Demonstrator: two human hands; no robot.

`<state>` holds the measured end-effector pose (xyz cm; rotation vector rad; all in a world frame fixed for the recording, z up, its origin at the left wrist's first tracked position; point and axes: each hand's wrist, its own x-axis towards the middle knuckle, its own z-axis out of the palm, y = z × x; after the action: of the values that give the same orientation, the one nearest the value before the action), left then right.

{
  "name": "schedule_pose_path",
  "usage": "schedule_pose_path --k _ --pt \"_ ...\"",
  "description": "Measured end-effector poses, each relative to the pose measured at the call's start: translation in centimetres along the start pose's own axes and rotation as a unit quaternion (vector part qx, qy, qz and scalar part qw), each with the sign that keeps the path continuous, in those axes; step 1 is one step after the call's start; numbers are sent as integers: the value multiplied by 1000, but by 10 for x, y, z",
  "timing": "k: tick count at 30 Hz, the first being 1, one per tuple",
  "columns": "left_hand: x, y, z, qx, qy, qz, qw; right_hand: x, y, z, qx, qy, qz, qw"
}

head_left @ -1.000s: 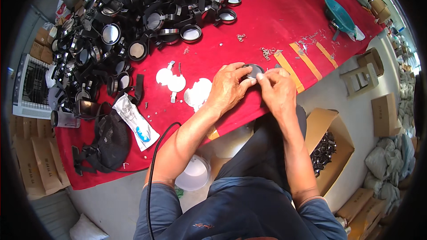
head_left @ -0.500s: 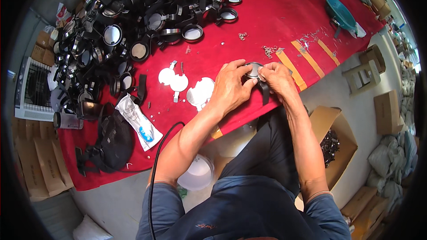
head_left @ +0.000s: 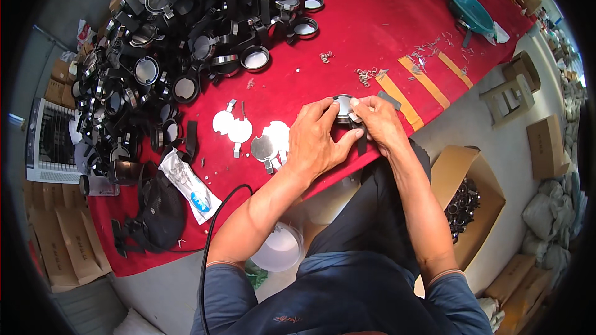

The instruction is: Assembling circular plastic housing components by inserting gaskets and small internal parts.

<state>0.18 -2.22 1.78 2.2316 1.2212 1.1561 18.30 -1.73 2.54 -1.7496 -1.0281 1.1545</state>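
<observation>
At the near edge of the red-covered table, my left hand (head_left: 315, 139) grips a round black-rimmed piece with a silvery face (head_left: 343, 107), fingers over its far side and thumb on the near side. A black handle (head_left: 362, 142) sticks out from it toward me. On its right rim, the fingers of my right hand (head_left: 380, 123) are pinched together; whether a small part is between them is hidden. Left of my left hand lie loose flat metal discs with tabs (head_left: 264, 147), some showing bright white (head_left: 239, 130).
A large heap of similar black-handled pieces (head_left: 186, 43) fills the table's far left. Springs (head_left: 366, 76) and thin pins (head_left: 419, 62) lie near yellow tape strips (head_left: 428, 84). A teal bowl (head_left: 472, 11) stands far right. A black cable (head_left: 214, 226) passes my left arm; an open carton (head_left: 490, 201) holds dark parts.
The view has shifted slightly. Both hands remain on the round piece, whose silvery face now shows more between them. The right fingers have moved slightly along its rim.
</observation>
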Motion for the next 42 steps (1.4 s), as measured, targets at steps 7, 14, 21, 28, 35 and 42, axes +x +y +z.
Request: schedule_pose_path --k 7,14,21,28,35,42 --pt "4 -10 5 -65 -2 -5 998 -3 -14 -4 30 -37 39 998" --pt "11 -19 7 -285 76 -173 940 -25 -21 3 159 -39 -48 985" --pt "14 -20 0 -565 -26 -316 762 -23 0 1 274 -73 -59 957" --pt "13 -23 7 -532 -57 -285 795 -18 12 2 406 -122 -55 904" --pt "15 -20 10 -520 -43 -289 803 -15 11 4 337 -44 -69 938" --pt "6 -29 6 -486 -28 -287 825 -16 -13 17 122 -20 -65 990"
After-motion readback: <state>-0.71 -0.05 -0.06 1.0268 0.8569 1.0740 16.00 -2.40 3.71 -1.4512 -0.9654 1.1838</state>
